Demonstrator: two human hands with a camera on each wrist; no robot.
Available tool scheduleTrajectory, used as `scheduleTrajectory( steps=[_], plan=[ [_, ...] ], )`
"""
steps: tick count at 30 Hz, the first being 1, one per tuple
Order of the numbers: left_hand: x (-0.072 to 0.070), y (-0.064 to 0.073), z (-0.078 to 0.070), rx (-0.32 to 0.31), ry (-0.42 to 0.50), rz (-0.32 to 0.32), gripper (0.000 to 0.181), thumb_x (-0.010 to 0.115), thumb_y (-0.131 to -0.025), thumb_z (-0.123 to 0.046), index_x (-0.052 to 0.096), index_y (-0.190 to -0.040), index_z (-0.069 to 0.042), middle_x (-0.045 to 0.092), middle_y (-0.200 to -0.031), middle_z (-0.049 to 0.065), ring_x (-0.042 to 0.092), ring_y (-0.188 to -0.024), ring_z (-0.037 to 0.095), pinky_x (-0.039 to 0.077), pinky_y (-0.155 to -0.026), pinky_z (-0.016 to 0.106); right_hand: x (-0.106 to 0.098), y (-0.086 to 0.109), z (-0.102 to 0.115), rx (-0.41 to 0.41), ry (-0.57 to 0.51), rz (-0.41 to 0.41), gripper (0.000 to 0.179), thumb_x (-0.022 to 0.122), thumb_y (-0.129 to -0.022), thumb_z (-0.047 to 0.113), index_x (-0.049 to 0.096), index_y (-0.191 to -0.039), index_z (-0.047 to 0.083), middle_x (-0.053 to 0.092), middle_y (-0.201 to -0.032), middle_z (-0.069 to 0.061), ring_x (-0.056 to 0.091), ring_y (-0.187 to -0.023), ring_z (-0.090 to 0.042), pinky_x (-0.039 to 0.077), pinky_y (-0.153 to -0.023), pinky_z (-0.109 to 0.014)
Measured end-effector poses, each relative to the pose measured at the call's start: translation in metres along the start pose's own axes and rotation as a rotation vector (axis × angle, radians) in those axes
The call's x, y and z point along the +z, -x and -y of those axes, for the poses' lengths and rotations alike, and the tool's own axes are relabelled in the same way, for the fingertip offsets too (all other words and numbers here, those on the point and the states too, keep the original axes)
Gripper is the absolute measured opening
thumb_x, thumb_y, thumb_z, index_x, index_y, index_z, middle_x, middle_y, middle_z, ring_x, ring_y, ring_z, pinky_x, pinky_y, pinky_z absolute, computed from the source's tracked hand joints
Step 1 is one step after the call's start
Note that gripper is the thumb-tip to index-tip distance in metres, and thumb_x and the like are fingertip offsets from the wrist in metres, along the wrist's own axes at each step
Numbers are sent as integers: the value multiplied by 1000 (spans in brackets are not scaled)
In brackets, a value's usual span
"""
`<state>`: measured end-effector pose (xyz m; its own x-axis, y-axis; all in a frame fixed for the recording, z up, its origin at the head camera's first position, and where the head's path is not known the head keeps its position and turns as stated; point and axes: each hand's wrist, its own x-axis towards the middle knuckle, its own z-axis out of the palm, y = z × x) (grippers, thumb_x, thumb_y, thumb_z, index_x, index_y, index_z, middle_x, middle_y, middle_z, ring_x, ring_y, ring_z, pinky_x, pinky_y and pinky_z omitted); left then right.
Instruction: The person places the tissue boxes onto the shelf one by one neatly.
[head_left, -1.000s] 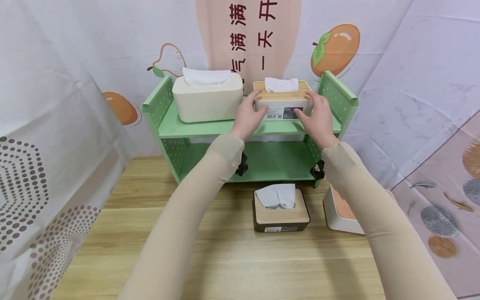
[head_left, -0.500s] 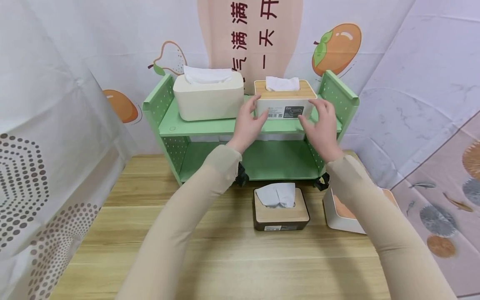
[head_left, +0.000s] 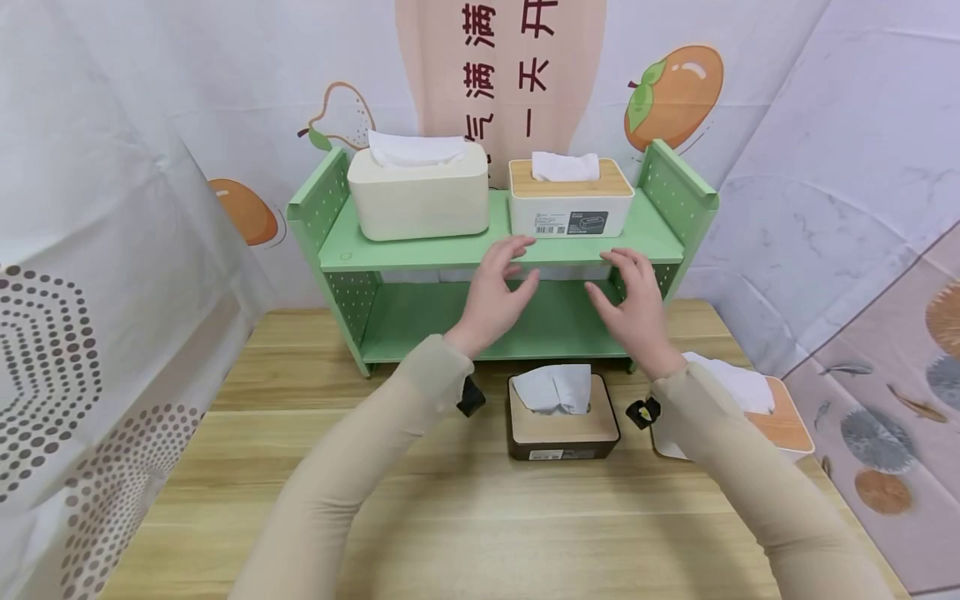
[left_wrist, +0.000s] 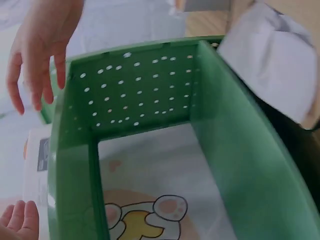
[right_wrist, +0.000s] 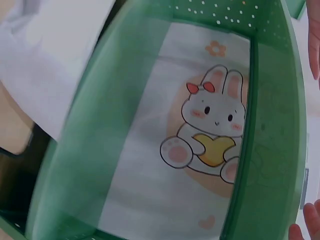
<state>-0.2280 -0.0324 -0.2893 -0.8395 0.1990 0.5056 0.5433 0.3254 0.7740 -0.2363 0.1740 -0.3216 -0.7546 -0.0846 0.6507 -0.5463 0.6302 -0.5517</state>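
Left grip (head_left: 493, 296) and right grip (head_left: 636, 302) both released, in front of the shelf (head_left: 420, 253). White box (head_left: 570, 200) sits on top of it, right of the cream box (head_left: 420, 200).

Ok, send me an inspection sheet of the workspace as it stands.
Surface: wood-grain table, green two-tier shelf standing on it.
Job's things: cream tissue box and white wood-topped tissue box on the upper tier; dark wood-topped tissue box on the table; white orange-brown-topped tissue box at right, partly behind the right sleeve.
Clutter: nothing seen.
Grippers: left hand and right hand open, holding nothing.
Cables: nothing seen.
Surroundings: printed fabric backdrop.
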Motion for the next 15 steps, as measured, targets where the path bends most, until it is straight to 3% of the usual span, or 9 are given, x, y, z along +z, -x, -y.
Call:
scheduleTrajectory(
  steps=[3, 10, 15],
  plan=[
    [4, 13, 5, 26, -26, 23, 41, 57, -93, -7, 49, -133, -1, 44, -140, 15, 48, -123, 26, 45, -101, 34, 4, 12, -2, -21, -10, 19, 43, 69, -86, 8, 53, -124, -4, 46, -131, -25, 42, -123, -38, 35, -102, -54],
    [13, 40, 23, -37, -31, 47, 40, 58, -93, -9, 51, -133, -5, 45, -140, 13, 49, -122, 24, 46, -100, 33, 12, 45, -10, -1, -10, 94, 43, 69, -85, 7, 54, -123, -5, 45, -131, -26, 43, -122, -41, 35, -101, -55],
    [16, 57, 34, -37, -9, 26, 38, 58, -93, -6, 53, -130, -2, 46, -138, 14, 51, -119, 26, 47, -99, 38, 15, 67, -16, 14, -8, 141, 43, 68, -85, 6, 54, -124, -5, 46, -131, -26, 43, -122, -40, 37, -99, -55]
  ],
)
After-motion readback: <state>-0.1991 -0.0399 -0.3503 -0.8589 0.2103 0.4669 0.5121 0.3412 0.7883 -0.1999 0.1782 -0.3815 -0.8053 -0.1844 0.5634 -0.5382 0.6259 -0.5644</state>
